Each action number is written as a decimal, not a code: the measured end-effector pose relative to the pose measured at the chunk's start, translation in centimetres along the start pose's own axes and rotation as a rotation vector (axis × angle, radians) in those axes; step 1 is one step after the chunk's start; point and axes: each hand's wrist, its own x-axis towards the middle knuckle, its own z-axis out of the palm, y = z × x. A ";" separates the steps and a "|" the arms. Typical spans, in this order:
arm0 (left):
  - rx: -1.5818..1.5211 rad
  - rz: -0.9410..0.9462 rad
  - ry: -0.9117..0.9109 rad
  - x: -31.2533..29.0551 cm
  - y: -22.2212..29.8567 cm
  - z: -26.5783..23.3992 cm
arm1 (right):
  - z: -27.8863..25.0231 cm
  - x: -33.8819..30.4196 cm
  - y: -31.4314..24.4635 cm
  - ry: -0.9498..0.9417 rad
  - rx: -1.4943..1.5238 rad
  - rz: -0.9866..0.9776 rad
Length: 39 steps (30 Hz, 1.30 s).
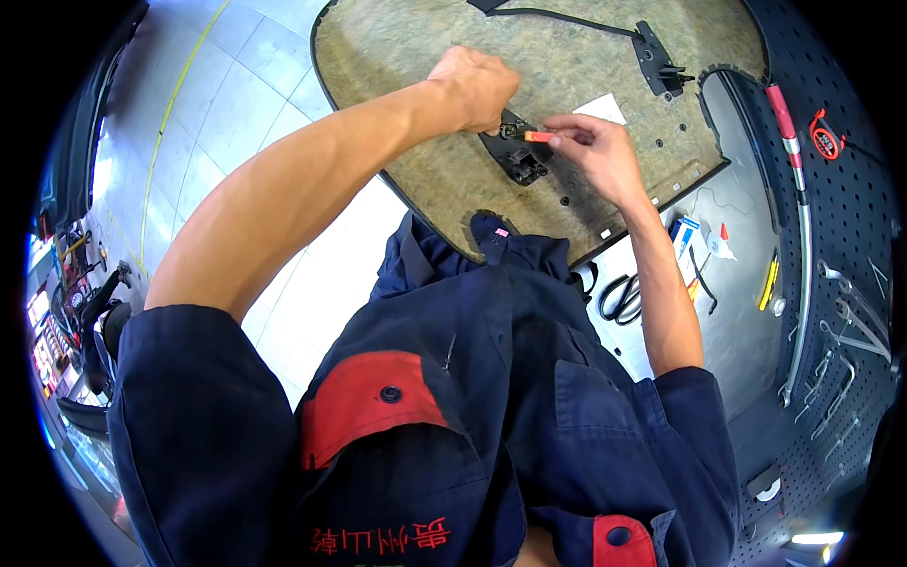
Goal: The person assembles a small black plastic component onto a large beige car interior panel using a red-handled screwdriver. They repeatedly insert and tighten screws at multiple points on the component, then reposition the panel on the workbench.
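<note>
A large panel [406,113] with a mottled tan-brown face and dark edging lies in front of me. A black bracket [527,168] with an open socket is set on it. My left hand [475,87] is closed, its fingertips down at the bracket's upper end; what they grip is hidden. Between the thumb and fingers of my right hand [600,156] is a small tool with an orange-red handle [539,137]. It points left at the bracket, beside the left fingertips; its tip is too small to make out.
A second black bracket [658,61] with a strip sits farther up the panel, and white paper [602,109] lies near my right hand. On the grey surface at right are a coiled black cable [621,300] and a yellow tool [768,283]. Wrenches [855,326] hang on a pegboard.
</note>
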 end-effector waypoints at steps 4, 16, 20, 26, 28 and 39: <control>0.023 -0.010 -0.004 0.0 0.1 -0.3 | -1.8 -3.5 0.5 0.038 -0.108 0.020; 0.040 -0.025 -0.004 0.2 0.2 0.1 | 1.2 -4.2 0.1 0.014 -0.234 -0.065; 0.042 -0.027 0.040 0.0 0.2 0.2 | 2.1 -4.5 0.2 0.039 -0.228 -0.099; 0.055 -0.036 0.014 0.2 0.4 0.0 | 2.3 -5.7 0.2 0.060 -0.131 -0.013; 0.050 -0.034 0.033 0.1 0.2 0.3 | 3.3 -5.8 0.6 0.126 -0.144 -0.105; 0.029 -0.002 0.026 0.2 0.0 0.2 | 3.3 -6.8 0.6 0.161 -0.088 0.051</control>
